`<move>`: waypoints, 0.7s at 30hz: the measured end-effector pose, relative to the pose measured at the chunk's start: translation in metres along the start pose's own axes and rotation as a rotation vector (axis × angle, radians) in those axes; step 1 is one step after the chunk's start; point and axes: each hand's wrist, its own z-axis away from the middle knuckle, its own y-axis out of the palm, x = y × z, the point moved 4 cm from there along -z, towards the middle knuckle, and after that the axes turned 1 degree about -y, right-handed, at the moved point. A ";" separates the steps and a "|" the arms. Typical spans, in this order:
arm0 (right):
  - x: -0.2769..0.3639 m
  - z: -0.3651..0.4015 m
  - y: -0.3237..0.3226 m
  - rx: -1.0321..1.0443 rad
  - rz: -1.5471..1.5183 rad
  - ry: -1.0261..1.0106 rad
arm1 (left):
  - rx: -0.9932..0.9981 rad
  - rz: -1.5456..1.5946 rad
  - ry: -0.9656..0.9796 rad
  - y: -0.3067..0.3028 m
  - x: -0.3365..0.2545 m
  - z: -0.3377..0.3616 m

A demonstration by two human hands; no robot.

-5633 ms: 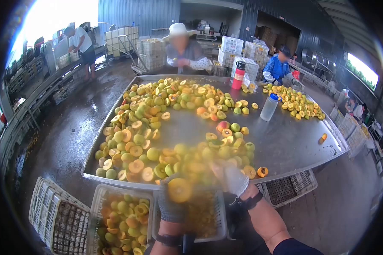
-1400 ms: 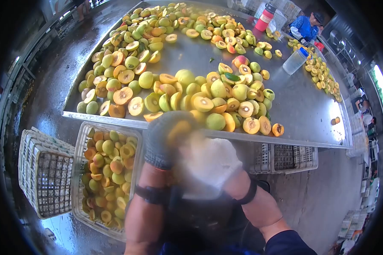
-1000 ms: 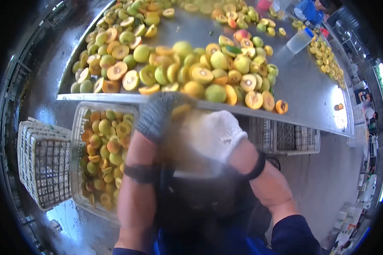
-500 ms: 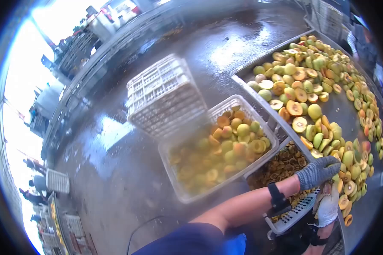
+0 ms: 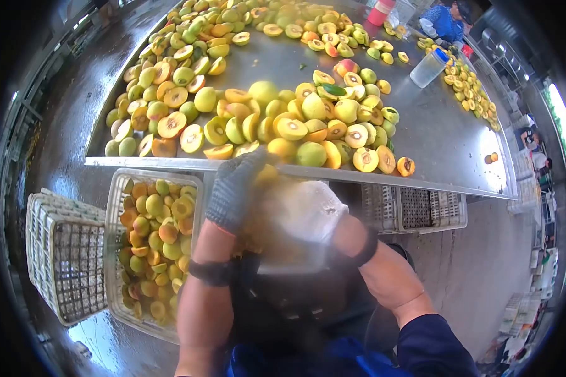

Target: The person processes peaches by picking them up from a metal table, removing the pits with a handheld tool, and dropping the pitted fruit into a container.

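My left hand (image 5: 236,188), in a grey knitted glove, is at the near edge of the metal table (image 5: 446,179). Its curled fingers are at a yellow peach half (image 5: 268,173), smeared by motion. Close by on the right, my right hand (image 5: 314,210) wears a white glove and is closed; what it grips is lost in blur. Yellow-green peaches (image 5: 292,129), many of them halved with the brown stone or its hollow showing, are heaped just beyond both hands. Below the hands is a blurred pale container (image 5: 289,267).
A white crate (image 5: 114,220) of peaches stands at left, beside stacked crates (image 5: 75,257). More crates (image 5: 390,207) sit under the table at right. A clear blue-capped bottle (image 5: 429,69) and a pink bottle (image 5: 380,12) stand on the table. A person in blue (image 5: 443,24) is across it.
My view has swung right, from the crates and floor to face the table. Both hands now show near the middle, drawn back from the fruit heap to the table edge.
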 end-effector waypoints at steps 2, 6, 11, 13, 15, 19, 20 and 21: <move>-0.006 0.001 -0.011 0.098 -0.041 0.112 | -0.002 -0.104 0.137 0.001 -0.004 -0.003; -0.007 0.001 -0.009 0.104 -0.103 0.153 | -0.193 -0.680 0.513 0.011 -0.021 0.005; -0.009 0.003 -0.010 0.072 -0.580 0.259 | -0.169 -0.735 0.642 0.022 -0.038 0.012; -0.004 0.005 -0.014 0.102 -0.656 0.310 | -0.148 -0.714 0.631 0.025 -0.040 0.013; -0.002 0.007 -0.010 0.162 -0.425 0.284 | -0.155 -0.677 0.595 0.027 -0.039 0.014; 0.007 0.006 -0.008 0.340 0.082 0.269 | -0.107 -0.792 0.385 0.021 -0.015 0.007; 0.008 0.005 -0.012 0.388 0.065 0.318 | -0.092 -0.794 0.374 0.020 -0.014 0.005; 0.001 0.005 -0.009 0.319 -0.031 0.258 | -0.076 -0.795 0.365 0.020 -0.014 0.003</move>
